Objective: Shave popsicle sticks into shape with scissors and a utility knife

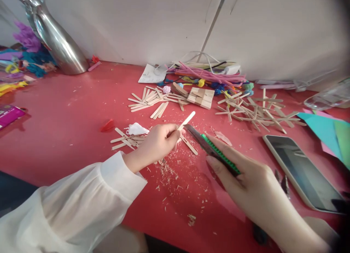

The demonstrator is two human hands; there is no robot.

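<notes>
Between the thumb and fingers of my left hand [161, 141] is a wooden craft stick [188, 118], its free end pointing up and to the right. My right hand [246, 176] is closed round a green and dark utility knife [218, 152]. The knife's blade end meets or nearly meets the stick just beyond my left fingertips; contact is hard to tell. Below them a notched craft stick [189, 144] lies on the red table [82, 111]. Wood shavings [166, 171] are scattered under and around my hands.
Craft stick piles lie at left [128, 139], behind [149, 100] and at right [257, 109]. A phone [300, 169] rests beside my right hand. Pink pipe cleaners [210, 73] line the wall. A steel jug [60, 45] stands back left, a clear plastic bottle [329, 96] far right.
</notes>
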